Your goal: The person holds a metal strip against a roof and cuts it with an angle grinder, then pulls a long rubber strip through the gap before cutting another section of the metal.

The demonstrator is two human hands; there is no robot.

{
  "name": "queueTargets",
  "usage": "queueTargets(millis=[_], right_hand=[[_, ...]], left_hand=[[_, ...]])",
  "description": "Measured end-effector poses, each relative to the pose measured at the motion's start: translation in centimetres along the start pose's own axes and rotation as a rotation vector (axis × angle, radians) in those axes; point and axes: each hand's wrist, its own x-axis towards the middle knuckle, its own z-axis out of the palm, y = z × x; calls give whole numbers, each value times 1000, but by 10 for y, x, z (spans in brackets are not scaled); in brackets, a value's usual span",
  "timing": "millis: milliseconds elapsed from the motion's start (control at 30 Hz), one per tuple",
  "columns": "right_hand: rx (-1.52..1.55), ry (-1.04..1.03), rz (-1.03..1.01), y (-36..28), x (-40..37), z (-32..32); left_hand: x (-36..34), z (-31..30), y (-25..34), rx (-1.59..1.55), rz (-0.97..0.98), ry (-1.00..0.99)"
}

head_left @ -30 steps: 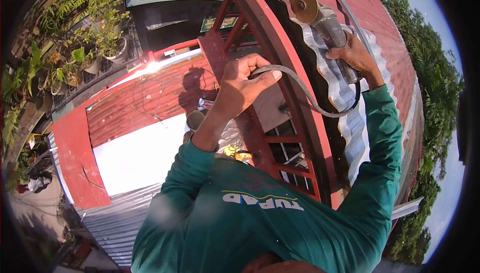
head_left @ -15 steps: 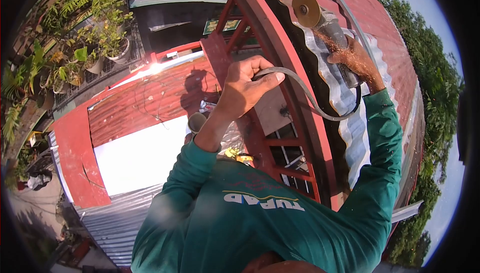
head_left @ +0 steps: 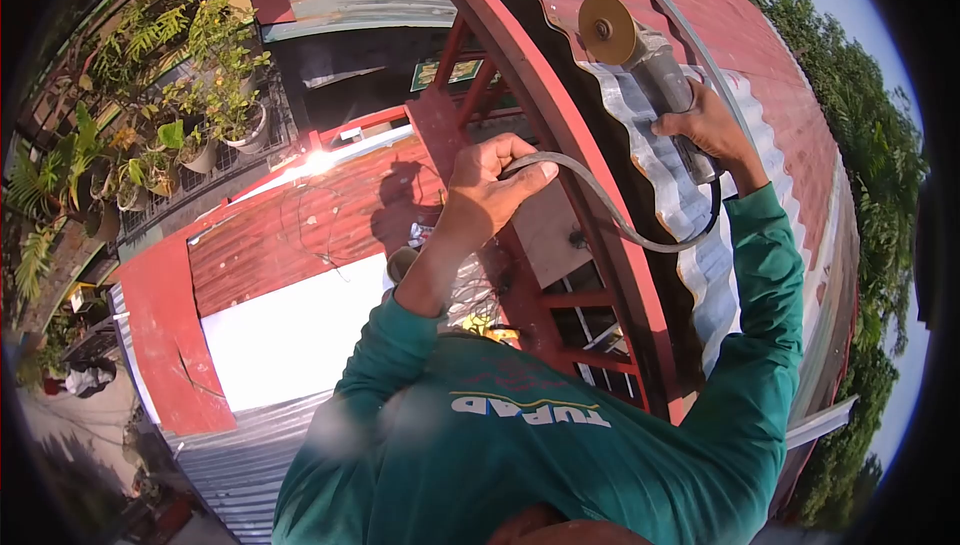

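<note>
My right hand (head_left: 712, 130) is wrapped round the grey body of an angle grinder (head_left: 663, 80). Its tan disc (head_left: 606, 29) points up and away, over the edge of the corrugated roof sheets. Between the thumb and fingers of my left hand (head_left: 492, 185), the grinder's grey power cord (head_left: 600, 190) is pinched. From there the cord sags in a loop to the grinder's rear end. Below the tool lies a bare silvery corrugated sheet (head_left: 690, 215) with a wavy edge, beside a red-painted metal beam (head_left: 585, 135).
A red corrugated roof (head_left: 740, 25) continues at upper right. Down on the left are a lower rusty red roof (head_left: 300, 215), a bright white panel (head_left: 290, 335) and potted plants (head_left: 245, 130). Yellow items (head_left: 490, 328) lie near my body. Trees stand at far right.
Orange sparks flew around the grinder and my right hand earlier; none show now. The view has shifted slightly. Both hands keep their holds.
</note>
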Motion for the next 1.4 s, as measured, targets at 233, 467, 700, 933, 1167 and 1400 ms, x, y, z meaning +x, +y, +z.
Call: queueTargets(millis=[233, 467, 700, 933, 1167, 1400], right_hand=[[71, 108, -10, 18, -7, -9], [203, 237, 36, 23, -15, -13], [329, 297, 48, 34, -12, -19], [411, 351, 69, 28, -15, -24], [423, 350, 96, 31, -16, -23], [450, 336, 134, 15, -25, -20]], left_hand=[[-2, -1, 6, 77, -121, -101], [19, -38, -36, 280, -159, -12], [35, -66, -61, 327, -339, -103], [47, -65, -45, 411, -353, -218], [86, -76, -8, 782, -132, -310], [162, -34, 48, 1059, 547, -78]])
